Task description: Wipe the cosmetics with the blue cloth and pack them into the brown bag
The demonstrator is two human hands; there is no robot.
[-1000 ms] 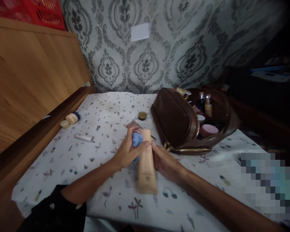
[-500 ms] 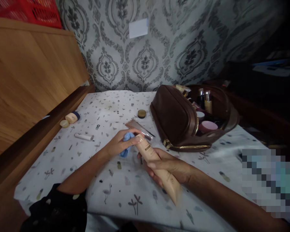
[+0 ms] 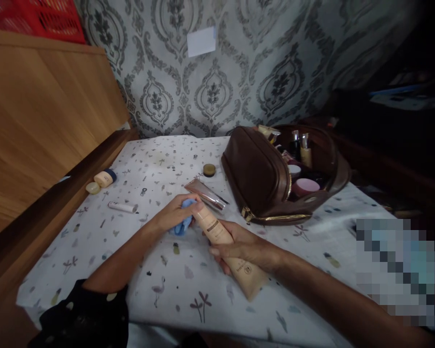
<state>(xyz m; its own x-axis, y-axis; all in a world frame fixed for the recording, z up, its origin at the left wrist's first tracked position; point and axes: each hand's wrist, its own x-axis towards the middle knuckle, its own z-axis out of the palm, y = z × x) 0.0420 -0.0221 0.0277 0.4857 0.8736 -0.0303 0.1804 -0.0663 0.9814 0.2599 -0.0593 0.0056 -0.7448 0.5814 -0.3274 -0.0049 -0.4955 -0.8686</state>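
Note:
A beige squeeze tube (image 3: 243, 270) with printed lettering lies tilted across the front of my view, its cap end up and to the left. My right hand (image 3: 239, 246) wraps around its middle. At the cap end, my left hand (image 3: 179, 210) pinches a blue cloth (image 3: 183, 224) against the cap, with the thumb on top. Just behind the hands, a shiny rose-coloured tube (image 3: 206, 193) rests on the printed tablecloth (image 3: 137, 285). Beyond that sits a small round olive-lidded jar (image 3: 209, 170).
An unzipped brown cosmetics bag (image 3: 253, 179) holding several bottles and jars stands at the right. On the left lie a white tube (image 3: 122, 207), a dark-lidded jar (image 3: 105, 178) and a small pale jar (image 3: 93, 187). A wooden cabinet (image 3: 50, 111) borders the table's left side.
The beige tube has turned in my right hand, so more of its flat end faces me. My left hand keeps the cloth at the cap. The whole view has shifted slightly.

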